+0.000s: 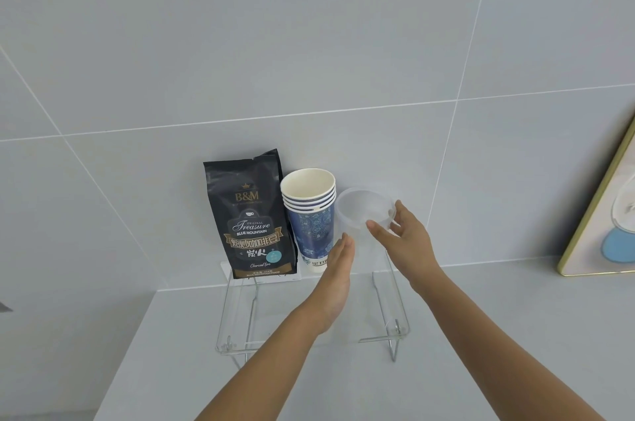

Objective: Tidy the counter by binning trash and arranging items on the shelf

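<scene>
A clear acrylic shelf (233,334) stands on the grey counter against the tiled wall. On it, from left to right, stand a black coffee bag (252,217), a stack of blue patterned paper cups (311,211) and a translucent plastic cup (360,211). My right hand (402,241) holds the plastic cup at its rim, thumb in front and fingers on the right side. My left hand (338,269) reaches in flat, fingers straight, its tips touching the plastic cup's lower left side beside the paper cups.
A framed picture (604,214) with a gold edge leans against the wall at the far right of the counter (515,334). The counter's left edge runs down at the lower left. A dark object shows at the far left border.
</scene>
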